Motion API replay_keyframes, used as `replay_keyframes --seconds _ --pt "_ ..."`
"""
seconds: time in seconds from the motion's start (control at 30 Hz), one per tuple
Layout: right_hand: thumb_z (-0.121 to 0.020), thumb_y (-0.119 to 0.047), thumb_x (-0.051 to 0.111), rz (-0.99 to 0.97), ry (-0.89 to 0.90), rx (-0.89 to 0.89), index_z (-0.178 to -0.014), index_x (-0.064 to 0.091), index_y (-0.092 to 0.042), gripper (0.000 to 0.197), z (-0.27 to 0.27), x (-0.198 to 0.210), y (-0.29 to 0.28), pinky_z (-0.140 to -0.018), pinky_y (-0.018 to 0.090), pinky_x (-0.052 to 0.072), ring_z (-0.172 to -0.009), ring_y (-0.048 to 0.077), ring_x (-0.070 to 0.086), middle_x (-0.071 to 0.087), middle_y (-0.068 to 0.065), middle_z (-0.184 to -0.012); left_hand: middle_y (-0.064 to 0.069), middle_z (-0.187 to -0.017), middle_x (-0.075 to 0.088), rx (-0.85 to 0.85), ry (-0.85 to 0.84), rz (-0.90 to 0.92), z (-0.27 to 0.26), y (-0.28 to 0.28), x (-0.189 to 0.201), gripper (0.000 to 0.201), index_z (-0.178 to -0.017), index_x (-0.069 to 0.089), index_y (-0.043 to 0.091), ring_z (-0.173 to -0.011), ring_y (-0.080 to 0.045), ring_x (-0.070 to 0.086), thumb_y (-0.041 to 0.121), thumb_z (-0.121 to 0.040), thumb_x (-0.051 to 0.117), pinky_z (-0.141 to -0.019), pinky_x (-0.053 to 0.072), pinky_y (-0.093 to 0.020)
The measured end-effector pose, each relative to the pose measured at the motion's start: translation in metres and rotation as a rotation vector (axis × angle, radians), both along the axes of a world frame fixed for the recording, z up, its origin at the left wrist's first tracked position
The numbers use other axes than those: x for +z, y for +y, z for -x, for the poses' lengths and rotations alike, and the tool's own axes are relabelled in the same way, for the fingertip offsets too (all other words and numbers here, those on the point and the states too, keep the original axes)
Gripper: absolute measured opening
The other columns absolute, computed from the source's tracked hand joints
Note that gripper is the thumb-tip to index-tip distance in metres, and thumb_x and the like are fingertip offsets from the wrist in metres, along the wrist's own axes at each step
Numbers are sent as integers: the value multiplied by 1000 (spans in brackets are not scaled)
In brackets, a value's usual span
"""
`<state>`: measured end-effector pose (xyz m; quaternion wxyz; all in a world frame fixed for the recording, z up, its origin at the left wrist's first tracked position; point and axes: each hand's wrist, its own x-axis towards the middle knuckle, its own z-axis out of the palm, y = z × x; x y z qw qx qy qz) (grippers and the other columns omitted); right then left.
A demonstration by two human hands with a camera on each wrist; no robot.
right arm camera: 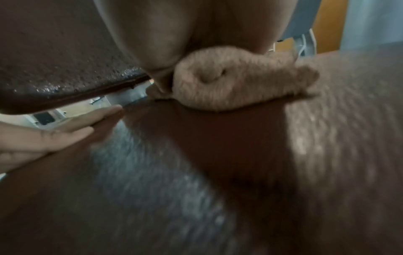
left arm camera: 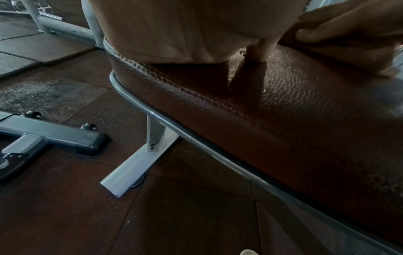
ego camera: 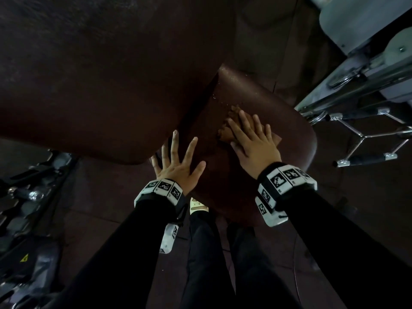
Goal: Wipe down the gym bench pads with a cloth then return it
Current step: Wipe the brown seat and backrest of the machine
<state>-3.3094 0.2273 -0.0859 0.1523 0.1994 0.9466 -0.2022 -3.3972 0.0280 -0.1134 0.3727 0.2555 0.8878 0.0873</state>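
The left hand [ego camera: 176,166] lies flat with fingers spread on the left edge of the dark brown textured leather seat pad [ego camera: 289,130]. To its right, the right hand [ego camera: 254,141] presses with straight fingers on the crumpled tan fluffy cloth [right arm camera: 229,86], which rests on this pad.

Back pad [ego camera: 89,74] apparently overhangs seat pad [ego camera: 256,94], narrowing passage.
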Motion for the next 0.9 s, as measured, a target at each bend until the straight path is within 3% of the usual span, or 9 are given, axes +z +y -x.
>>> replay_keyframes --seconds 0.17,0.33,0.47,0.73,0.9 --pt "-95 -51 19 8 11 103 -147 4 -39 55 -26 4 10 -113 47 -3 -144 25 -3 2 -4 -158 23 -129 -57 2 -8 3 0 1 2 63 -123 -32 66 -140 -25 -26 76 -80 13 -93 -28 -47" --pt "-95 -51 14 -6 -109 141 -145 -2 -43 53 -61 5 -2 -113 41 -8 -142 22 -12 -8 -11 -155 23 -127 -58 1 -41 16 0 2 3 63 -121 -35 66 -140 -26 -26 74 -81 13 -94 -27 -48" --pt "-94 -52 10 -8 -143 122 -143 -7 -46 53 -27 6 -10 -112 42 -11 -143 26 -13 -20 -18 -149 23 -126 -59 4 -56 25 0 3 5 63 -120 -35 66 -141 -27 -25 74 -81 13 -95 -25 -49" --pt "-98 -41 28 -50 -38 197 -146 13 -43 50 95 -9 29 -114 51 1 -145 28 -6 -1 -11 -158 22 -125 -60 -14 -85 51 1 3 9 61 -116 -40 66 -138 -23 -29 73 -83 11 -92 -28 -46" --pt "-98 -39 33 3 -13 95 -145 12 -45 52 94 -14 68 -113 51 6 -144 32 1 0 -7 -158 22 -123 -61 -8 -107 45 1 3 10 60 -115 -40 66 -139 -26 -28 74 -82 9 -95 -25 -49"
